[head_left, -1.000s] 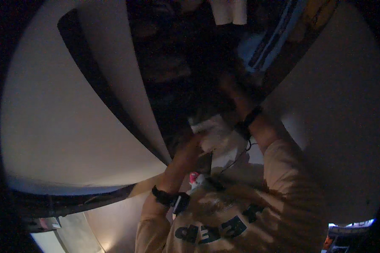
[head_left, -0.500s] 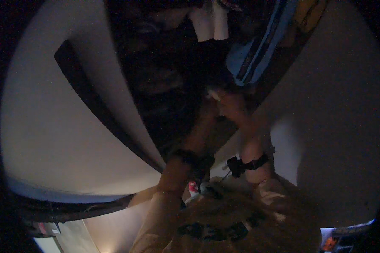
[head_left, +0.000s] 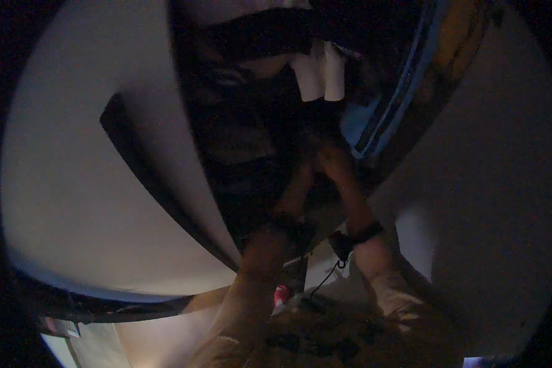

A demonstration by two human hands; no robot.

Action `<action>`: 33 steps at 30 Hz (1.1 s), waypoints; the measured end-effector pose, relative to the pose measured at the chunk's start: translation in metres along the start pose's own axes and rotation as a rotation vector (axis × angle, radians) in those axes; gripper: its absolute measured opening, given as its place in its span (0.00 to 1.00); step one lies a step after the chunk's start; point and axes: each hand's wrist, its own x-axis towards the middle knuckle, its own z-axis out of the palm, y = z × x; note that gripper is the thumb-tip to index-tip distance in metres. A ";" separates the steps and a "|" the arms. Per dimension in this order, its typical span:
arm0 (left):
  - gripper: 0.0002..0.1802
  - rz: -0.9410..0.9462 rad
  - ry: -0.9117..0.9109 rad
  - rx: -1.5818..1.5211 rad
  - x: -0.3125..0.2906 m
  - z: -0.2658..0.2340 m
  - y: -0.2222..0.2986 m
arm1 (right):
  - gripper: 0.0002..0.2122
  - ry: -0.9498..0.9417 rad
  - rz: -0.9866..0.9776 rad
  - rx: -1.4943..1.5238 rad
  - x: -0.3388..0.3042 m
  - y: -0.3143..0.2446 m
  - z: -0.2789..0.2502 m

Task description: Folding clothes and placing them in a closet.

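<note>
A smooth, matt white door [head_left: 92, 184] is seen left; soft cloth garments [head_left: 316, 76] are hung far.

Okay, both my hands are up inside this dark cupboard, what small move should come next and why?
Probably ease both hands back toward the light a little. The left hand and right hand sit close together deep in the dark cupboard opening, below the hanging white cloth, and whatever they hold is too dim to make out.

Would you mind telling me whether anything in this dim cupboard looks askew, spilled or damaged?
Nothing stands out. Both hands, the left hand and right hand, reach into the dark cupboard below two pale hanging pieces; the rest is too dim to judge.
</note>
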 end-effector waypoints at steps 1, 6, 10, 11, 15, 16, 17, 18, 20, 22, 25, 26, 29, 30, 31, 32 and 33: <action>0.19 0.017 0.004 0.036 0.002 -0.005 0.001 | 0.23 0.024 0.004 -0.014 0.003 -0.002 0.008; 0.19 0.113 -0.054 0.298 -0.021 -0.026 -0.022 | 0.23 0.066 0.008 -0.039 -0.006 -0.009 0.024; 0.18 0.347 -0.142 0.588 -0.077 -0.049 -0.030 | 0.22 0.017 -0.027 -0.036 -0.059 -0.029 0.016; 0.18 0.423 -0.193 0.661 -0.094 -0.051 -0.034 | 0.22 0.016 -0.031 -0.031 -0.071 -0.028 0.013; 0.18 0.662 -0.405 0.822 -0.178 -0.095 -0.061 | 0.22 0.005 -0.084 0.015 -0.110 -0.032 0.013; 0.18 0.706 -0.478 0.845 -0.191 -0.107 -0.065 | 0.22 0.023 -0.078 0.018 -0.121 -0.029 0.012; 0.18 0.743 -0.544 0.871 -0.208 -0.118 -0.065 | 0.22 0.037 -0.071 0.030 -0.134 -0.028 0.009; 0.18 0.769 -0.593 0.893 -0.224 -0.130 -0.061 | 0.22 0.053 -0.061 0.039 -0.146 -0.026 0.005; 0.18 0.785 -0.630 0.912 -0.263 -0.151 -0.053 | 0.22 0.060 -0.066 0.062 -0.170 -0.025 0.006; 0.18 0.748 -0.553 0.897 -0.303 -0.155 -0.054 | 0.21 0.044 -0.084 0.048 -0.187 -0.019 0.001; 0.17 0.217 -0.577 0.867 -0.380 -0.196 -0.008 | 0.21 0.080 -0.077 0.031 -0.210 -0.041 0.000; 0.18 0.134 -0.469 0.834 -0.408 -0.211 -0.002 | 0.21 0.083 -0.090 0.020 -0.215 -0.057 0.004; 0.18 0.211 -0.209 0.803 -0.509 -0.326 0.031 | 0.21 0.172 -0.044 0.005 -0.257 -0.118 0.022; 0.19 0.181 -0.133 0.815 -0.537 -0.353 0.036 | 0.21 0.197 -0.044 0.001 -0.268 -0.135 0.019; 0.20 0.095 -0.022 0.772 -0.560 -0.399 0.024 | 0.21 0.134 -0.049 -0.027 -0.262 -0.152 0.049; 0.21 0.024 0.073 0.730 -0.592 -0.417 0.031 | 0.21 0.156 -0.071 -0.038 -0.270 -0.167 0.051; 0.23 -0.051 0.156 0.699 -0.628 -0.431 0.042 | 0.21 0.176 -0.071 -0.046 -0.279 -0.183 0.047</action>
